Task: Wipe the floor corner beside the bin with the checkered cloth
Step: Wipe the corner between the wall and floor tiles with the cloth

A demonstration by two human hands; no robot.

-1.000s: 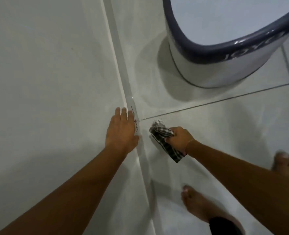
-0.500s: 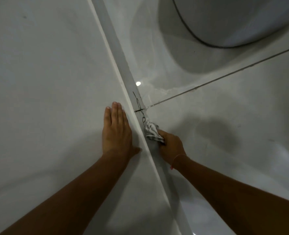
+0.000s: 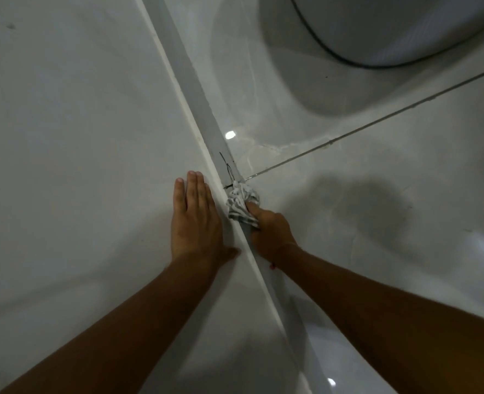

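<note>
Cloth pressed into the wall-floor edge, bin mostly out of frame.

Only the lower curve of the bin shows at the top right, its rim cut off; the right hand's fingers are hidden under the bunched checkered cloth, and the dim light blurs the cloth's pattern. That hand grips the cloth, pushing it against the grey skirting strip where a floor grout line meets it, beside thin dark scribble marks. The left hand lies flat and released on the wall, fingers together, arm extended.
</note>
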